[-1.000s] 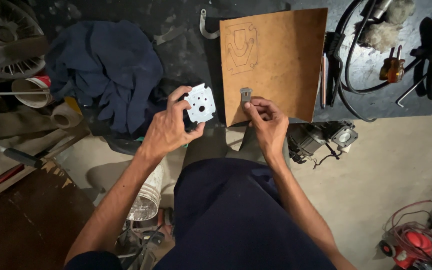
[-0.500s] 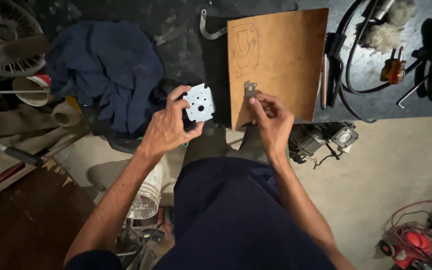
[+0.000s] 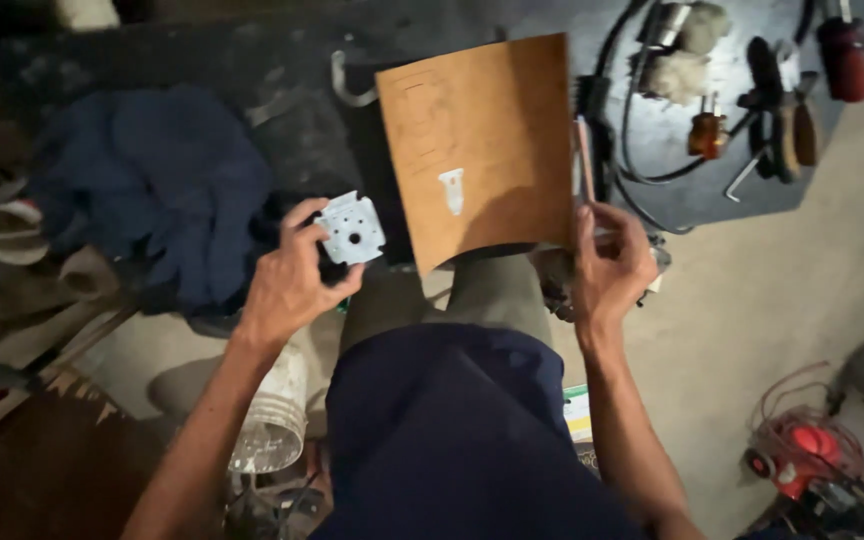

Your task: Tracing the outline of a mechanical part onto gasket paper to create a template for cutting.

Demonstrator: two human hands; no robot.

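The left hand (image 3: 287,285) grips a small square white metal plate (image 3: 350,229) in its fingers beside the brown cardboard sheet (image 3: 477,145), whose right edge the right hand (image 3: 607,265) clasps.

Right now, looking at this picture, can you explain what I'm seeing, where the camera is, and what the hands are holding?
There is no machine here: the camera sits on a person's head and looks down past their dark clothing at their own two bare hands. The left hand holds a small white square plate with holes in its fingers. The right hand grips the right edge of a brown board, which bears a small pale mark. On the dark surface beyond lie a dark blue cloth, black cables and some hand tools. A red machine stands on the floor.
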